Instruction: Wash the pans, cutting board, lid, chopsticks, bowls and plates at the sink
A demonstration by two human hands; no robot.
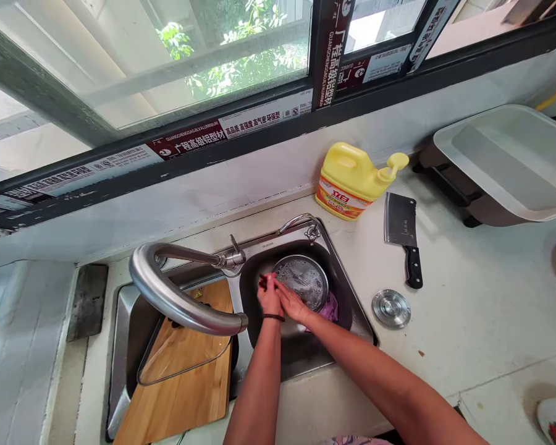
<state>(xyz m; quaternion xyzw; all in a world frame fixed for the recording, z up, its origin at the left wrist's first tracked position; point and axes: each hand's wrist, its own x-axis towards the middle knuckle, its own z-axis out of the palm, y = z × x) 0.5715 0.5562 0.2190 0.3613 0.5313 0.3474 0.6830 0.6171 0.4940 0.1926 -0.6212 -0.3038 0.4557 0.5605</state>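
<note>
Both hands are over the right basin of a steel sink [343,278], close together at the left edge of a round metal bowl [312,278] with foamy water. My left hand [269,301], with a dark band at the wrist, is closed around something small and dark that I cannot make out. Beside it, my right hand [293,303] has its fingers stretched out against the left hand; its fingertips are partly hidden. A purple cloth [331,308] lies in the basin, partly under the bowl.
A curved faucet [185,303] arches over the left basin, where a wooden cutting board [189,395] leans. On the counter to the right are a yellow jug [345,179], a cleaver [401,225], a round metal lid [391,308] and an electric pan [500,167].
</note>
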